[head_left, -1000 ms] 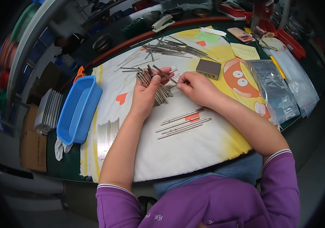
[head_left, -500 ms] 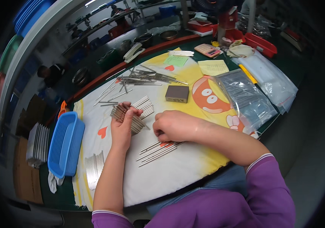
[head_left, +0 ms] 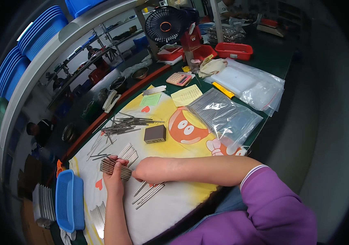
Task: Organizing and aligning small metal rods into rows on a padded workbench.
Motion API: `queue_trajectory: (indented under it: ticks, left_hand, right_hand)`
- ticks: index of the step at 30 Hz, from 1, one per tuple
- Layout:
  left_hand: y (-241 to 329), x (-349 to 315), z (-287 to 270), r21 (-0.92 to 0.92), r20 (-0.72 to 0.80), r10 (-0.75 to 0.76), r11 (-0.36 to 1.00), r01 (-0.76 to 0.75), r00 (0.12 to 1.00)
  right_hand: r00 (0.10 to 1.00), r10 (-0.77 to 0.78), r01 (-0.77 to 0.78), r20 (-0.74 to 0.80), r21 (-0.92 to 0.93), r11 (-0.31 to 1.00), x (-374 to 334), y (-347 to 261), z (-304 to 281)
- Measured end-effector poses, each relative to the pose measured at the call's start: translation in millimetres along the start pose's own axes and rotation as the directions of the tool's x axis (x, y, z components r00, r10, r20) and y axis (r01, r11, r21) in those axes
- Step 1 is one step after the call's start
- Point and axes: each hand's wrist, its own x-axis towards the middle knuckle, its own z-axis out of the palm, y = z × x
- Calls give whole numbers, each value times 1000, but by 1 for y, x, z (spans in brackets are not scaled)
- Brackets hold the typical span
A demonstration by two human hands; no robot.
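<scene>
My left hand [head_left: 115, 181] is closed around a bundle of thin metal rods [head_left: 116, 169], held tilted above the cloth. Close against the bundle's right end is my right hand [head_left: 150, 170], its fingers curled and mostly hidden; what they hold cannot be made out. Below the right wrist lie several loose rods [head_left: 149, 197]. Just behind the left hand, more rods lie side by side in a row [head_left: 128, 153]. A jumbled rod pile [head_left: 128, 124] is farther back, beside a dark grey-brown block [head_left: 155, 134]. Another neat row of rods [head_left: 98, 218] lies near my left forearm.
A blue plastic basket [head_left: 69, 202] stands at the left edge of the patterned cloth [head_left: 182, 200]. At the back right are a clear bag of rods [head_left: 223, 114], a yellow-handled tool [head_left: 223, 90], paper notes [head_left: 186, 96], a calculator [head_left: 180, 79] and a black fan [head_left: 165, 25].
My right hand has moved from over the loose rods to the right end of the bundle. The left hand keeps its hold. The whole view has swung to the right and upward.
</scene>
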Motion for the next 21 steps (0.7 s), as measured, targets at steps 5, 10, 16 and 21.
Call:
queue_trajectory:
  ticks: [5,10,16,21]
  left_hand:
    - [-1,-3,-5,-125,-75,10,992,-20,997]
    - [4,-1,1,-147,-39,-65,987,59,997]
    - [0,-2,1,-79,49,-45,996,49,998]
    - [4,-5,4,-16,70,-59,998,60,996]
  right_hand:
    - [993,-112,104,-26,-212,972,5,6,10]
    - [820,-148,231,-552,83,969,5,32,-1]
    - [836,21,169,-548,293,941,15,33,12]
    - [811,102,85,-577,288,954,27,23,31]
